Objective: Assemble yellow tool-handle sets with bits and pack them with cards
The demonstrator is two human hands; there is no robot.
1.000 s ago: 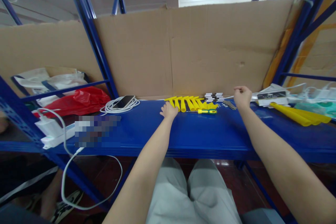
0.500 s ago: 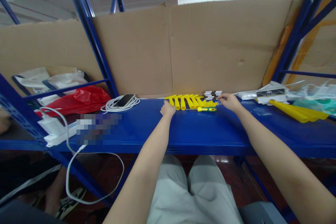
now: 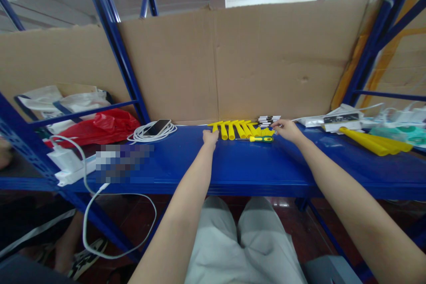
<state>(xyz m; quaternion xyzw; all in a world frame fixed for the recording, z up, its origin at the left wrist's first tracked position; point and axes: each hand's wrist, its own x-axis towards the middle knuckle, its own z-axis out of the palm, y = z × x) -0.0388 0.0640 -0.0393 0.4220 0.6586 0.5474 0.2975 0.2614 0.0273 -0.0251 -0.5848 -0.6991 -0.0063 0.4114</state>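
a workshop of sorts: blue metal shelf (image 3: 246, 164), cardboard backboard (image 3: 273, 62), screwdriver (image 3: 261, 139), yellow parts (image 3: 239, 130) in a row

A: What is obscured on the blue shelf (image 3: 246, 164)?
B: One patch (image 3: 123, 164) is masked by pixelation; the leftmost yellow piece (image 3: 215, 126) is partly covered by the left hand (image 3: 210, 136).
A: And the right hand (image 3: 289, 130)?
B: Whether anything is gripped cannot be told; a second person (image 3: 31, 217) is cropped at left.

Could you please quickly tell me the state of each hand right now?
Left hand: at the leftmost yellow piece; whether it grips cannot be told.
Right hand: beside the black-and-white stack; open or closed cannot be told.
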